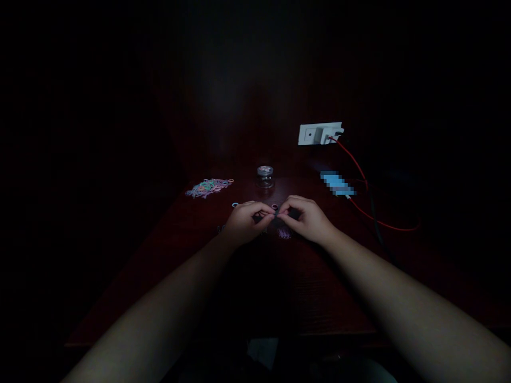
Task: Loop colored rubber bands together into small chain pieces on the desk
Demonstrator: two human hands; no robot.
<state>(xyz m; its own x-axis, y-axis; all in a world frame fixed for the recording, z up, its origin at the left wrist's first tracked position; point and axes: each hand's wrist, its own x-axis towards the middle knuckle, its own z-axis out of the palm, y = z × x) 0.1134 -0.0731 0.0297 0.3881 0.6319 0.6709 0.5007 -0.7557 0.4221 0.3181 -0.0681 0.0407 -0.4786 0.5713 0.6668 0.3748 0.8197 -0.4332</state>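
Note:
My left hand (248, 219) and my right hand (305, 217) meet over the middle of the dark red table, thumb and fingertips pinched on both. Whatever lies between the fingertips is too small and dark to name. Just behind the fingertips is a small pinkish ring-shaped band (274, 206). A light blue band (235, 205) lies beyond my left hand. Below my right fingers sits a little bunch of purple bands (284, 233). More small bands are partly hidden around my left hand.
A heap of colourful small bands (209, 187) lies at the far left. A small clear round jar (265, 176) stands at the back. To the right, a phone (337, 183) is joined by a red cable (359, 169) to a charger in a wall socket (309, 134).

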